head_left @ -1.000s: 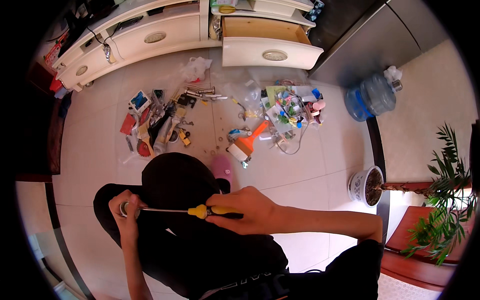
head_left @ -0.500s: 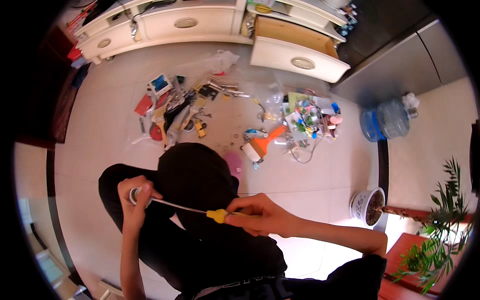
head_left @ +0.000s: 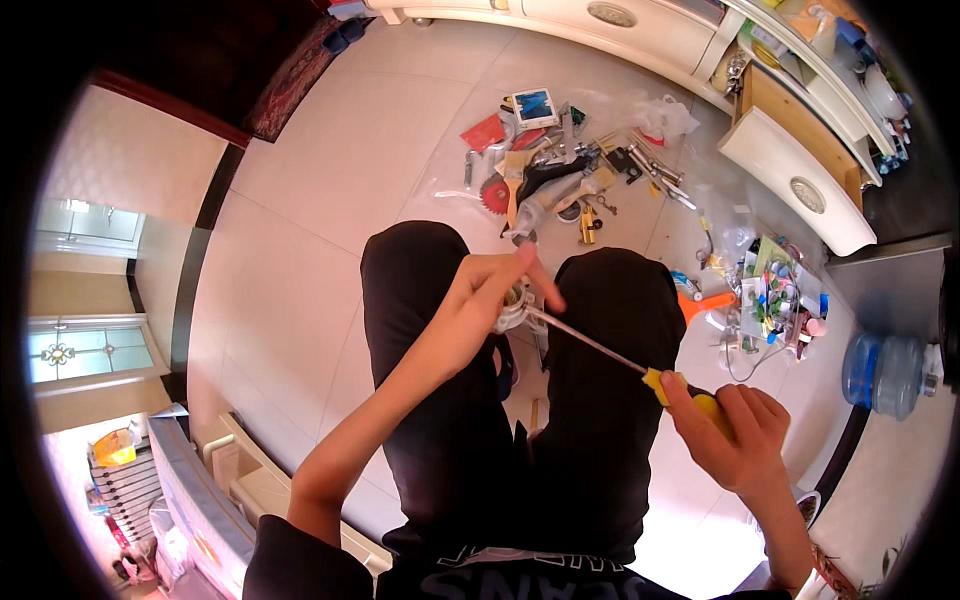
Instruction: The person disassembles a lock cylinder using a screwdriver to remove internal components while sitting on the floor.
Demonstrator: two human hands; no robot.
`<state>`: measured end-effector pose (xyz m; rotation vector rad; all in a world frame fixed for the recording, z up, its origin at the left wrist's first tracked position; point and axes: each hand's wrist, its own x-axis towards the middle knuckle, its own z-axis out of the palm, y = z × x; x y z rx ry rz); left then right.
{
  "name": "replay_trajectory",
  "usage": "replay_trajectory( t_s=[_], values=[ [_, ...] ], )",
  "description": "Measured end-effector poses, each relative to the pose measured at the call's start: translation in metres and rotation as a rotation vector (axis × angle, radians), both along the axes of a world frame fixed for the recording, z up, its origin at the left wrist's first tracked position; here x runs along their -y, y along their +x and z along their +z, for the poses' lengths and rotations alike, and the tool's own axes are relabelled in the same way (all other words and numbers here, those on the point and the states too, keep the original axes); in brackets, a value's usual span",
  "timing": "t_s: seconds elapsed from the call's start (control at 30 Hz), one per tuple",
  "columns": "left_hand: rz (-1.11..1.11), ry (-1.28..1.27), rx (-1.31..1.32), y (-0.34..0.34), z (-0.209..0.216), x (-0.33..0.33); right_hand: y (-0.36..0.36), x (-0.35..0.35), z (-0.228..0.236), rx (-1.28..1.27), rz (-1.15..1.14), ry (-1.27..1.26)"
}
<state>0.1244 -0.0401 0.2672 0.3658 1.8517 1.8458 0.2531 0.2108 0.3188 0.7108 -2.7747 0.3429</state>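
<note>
My right hand (head_left: 735,435) is closed round the yellow handle of a screwdriver (head_left: 592,344). Its long metal shaft slants up and left across my lap. At the far end, the tip meets a small round whitish-metal piece (head_left: 513,312) with a hollow middle. My left hand (head_left: 488,290) grips this piece, its fingers stretched partly over it. What kind of part it is I cannot make out. Both hands are above my knees in black trousers.
Beyond my knees lies a pile of tools with paintbrushes (head_left: 512,185) and a red saw blade (head_left: 494,195). To the right are an orange-handled brush (head_left: 708,303) and mixed small items (head_left: 775,295). An open drawer (head_left: 800,185) juts out; a water bottle (head_left: 888,378) lies farther right.
My view has swung left, so the room appears shifted right. Both knees now show apart. The screwdriver stays between both hands, now steeper, and my left hand has turned over the round piece.
</note>
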Motion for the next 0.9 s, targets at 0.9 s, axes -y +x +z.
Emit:
replay_trajectory(
  t_s=[0.9],
  values=[
    [0.011,-0.032,0.025,0.003,0.004,0.005,-0.002,0.006,0.004,1.387,-0.446,-1.325]
  ],
)
